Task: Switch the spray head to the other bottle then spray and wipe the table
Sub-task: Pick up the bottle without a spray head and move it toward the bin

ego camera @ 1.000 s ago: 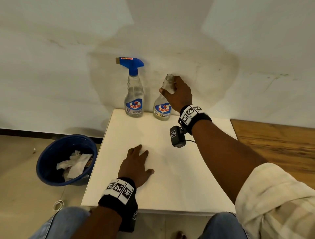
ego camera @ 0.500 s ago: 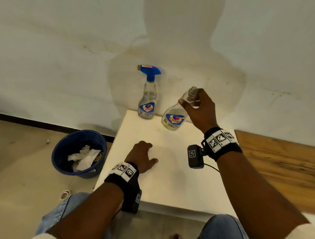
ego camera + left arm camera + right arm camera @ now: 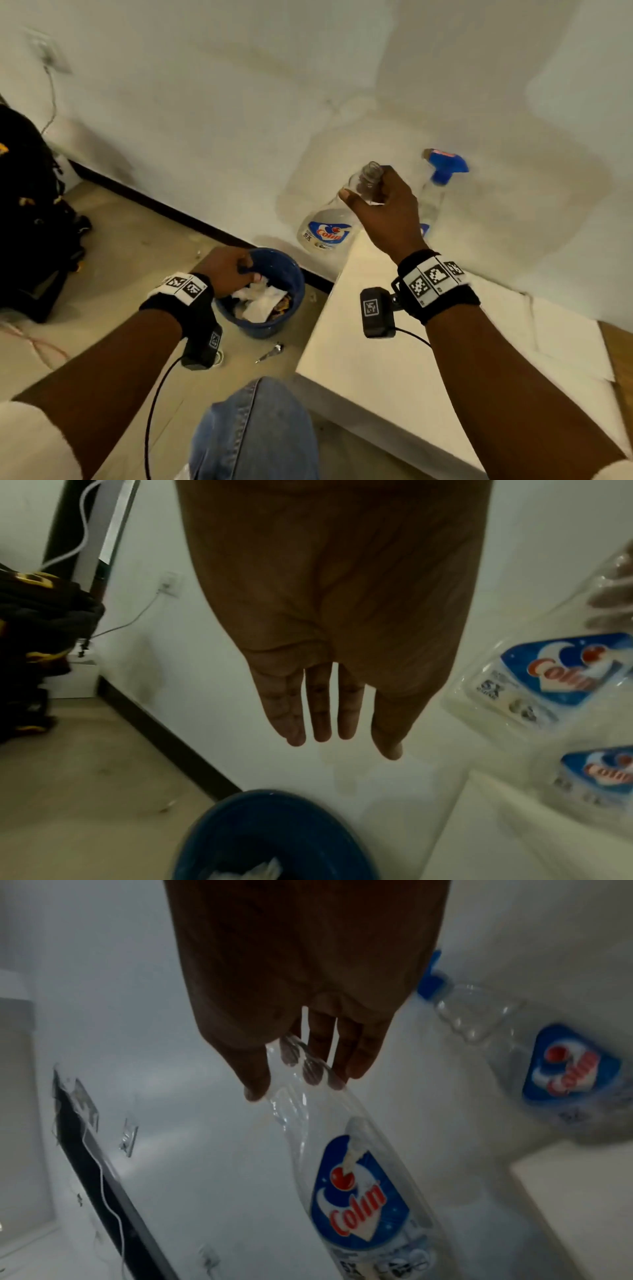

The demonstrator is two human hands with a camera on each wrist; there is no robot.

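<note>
A clear Colin bottle with no cap (image 3: 327,228) hangs tilted in the air past the table's left edge, its bare neck gripped by my right hand (image 3: 366,185). The right wrist view shows the thumb and fingers of that hand (image 3: 298,1077) curled round the neck of the bottle (image 3: 352,1185). A second Colin bottle (image 3: 432,202) with the blue spray head (image 3: 447,164) stands at the back of the white table (image 3: 411,359), behind my right hand. My left hand (image 3: 239,270) hovers over the blue bucket (image 3: 293,274); its fingers (image 3: 318,718) are straight and hold nothing.
The bucket holds crumpled white tissues (image 3: 260,301) and stands on the floor left of the table, by the wall. A black bag (image 3: 30,212) lies far left. A small metal piece (image 3: 270,353) lies on the floor. My knee in jeans (image 3: 253,428) is below.
My right hand has lifted the capless bottle off the table and carried it left past the edge. My left hand has left the table top and moved over the bucket.
</note>
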